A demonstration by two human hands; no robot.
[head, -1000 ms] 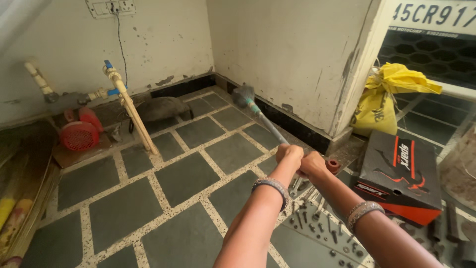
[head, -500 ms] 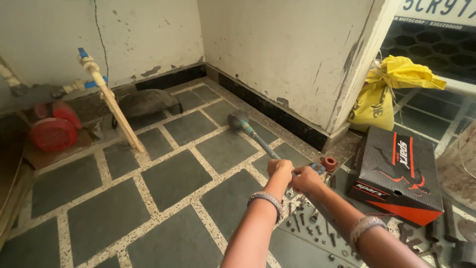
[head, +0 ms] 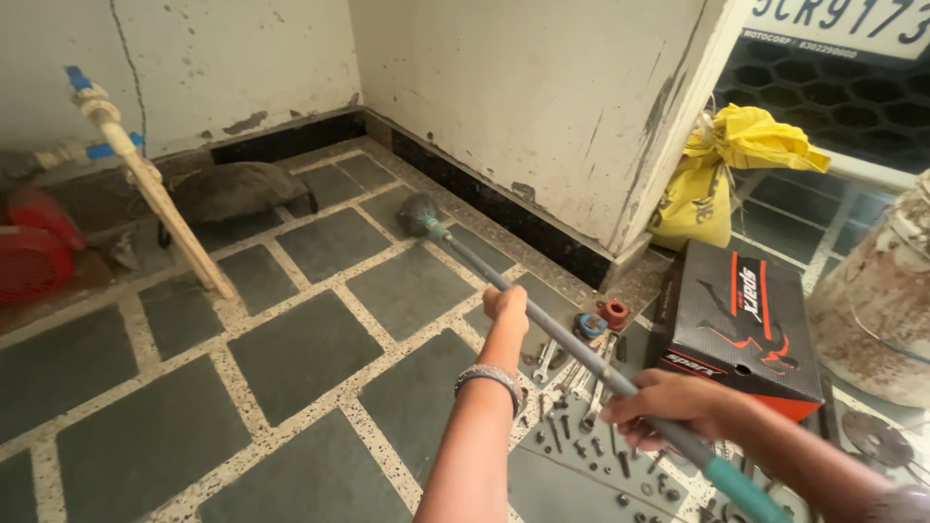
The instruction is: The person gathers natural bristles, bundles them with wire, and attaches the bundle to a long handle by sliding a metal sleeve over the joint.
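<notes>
Nearby, spanners [head: 567, 373] and a black box [head: 741, 324] flank the broom [head: 542, 310].

Arms: left bare, no sleeves seen.
Left wrist: a silver beaded bangle [head: 493, 380] was worn.
Right wrist: a bangle was barely seen at the frame's corner.

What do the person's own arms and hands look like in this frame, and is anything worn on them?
Both forearms are bare, with no sleeves or gloves in view. The left hand has a wide, silvery grey bangle with a beaded or studded look around the wrist. The right hand shows no ring; at the right wrist, by the frame's lower corner, a blurred hint of a similar bangle appears.
</notes>
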